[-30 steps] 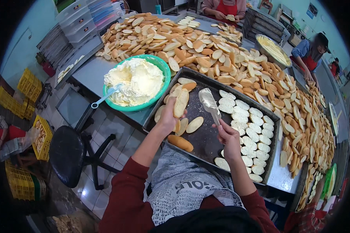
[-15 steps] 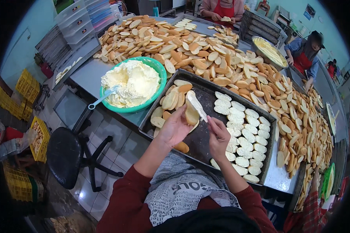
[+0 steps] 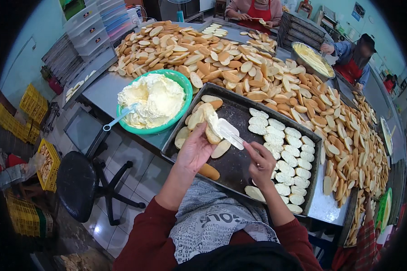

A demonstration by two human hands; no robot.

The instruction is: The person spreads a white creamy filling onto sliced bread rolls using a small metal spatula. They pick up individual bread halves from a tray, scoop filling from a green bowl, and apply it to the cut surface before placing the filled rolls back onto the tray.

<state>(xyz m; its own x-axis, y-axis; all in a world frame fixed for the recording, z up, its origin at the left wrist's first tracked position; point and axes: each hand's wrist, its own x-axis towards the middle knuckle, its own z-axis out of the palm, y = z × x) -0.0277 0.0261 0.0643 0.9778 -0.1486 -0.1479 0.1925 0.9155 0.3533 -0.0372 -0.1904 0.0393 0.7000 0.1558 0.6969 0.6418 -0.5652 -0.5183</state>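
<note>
My left hand (image 3: 193, 151) holds a split bread half (image 3: 212, 134) whose cut face carries pale cream. In my right hand (image 3: 260, 166) is the handle of a white flat spatula (image 3: 230, 131), its blade close against the bread's right side. Both hands are over a dark baking tray (image 3: 234, 169). Plain bread halves (image 3: 181, 137) lie in the tray's left part, partly hidden by my left hand. Cream-coated bread halves (image 3: 286, 154) stand in rows on its right side.
A green basin (image 3: 188, 86) of pale cream (image 3: 154, 97), with a light blue utensil (image 3: 118, 118) in it, sits left of the tray. A large heap of bread halves (image 3: 233, 63) fills the table beyond. Two co-workers stand across it. A black swivel chair (image 3: 75, 186) is at left.
The spatula has tipped from nearly upright to a flatter slant, and my right hand has moved slightly right and down. The bread has shifted a little left, with more cream showing.
</note>
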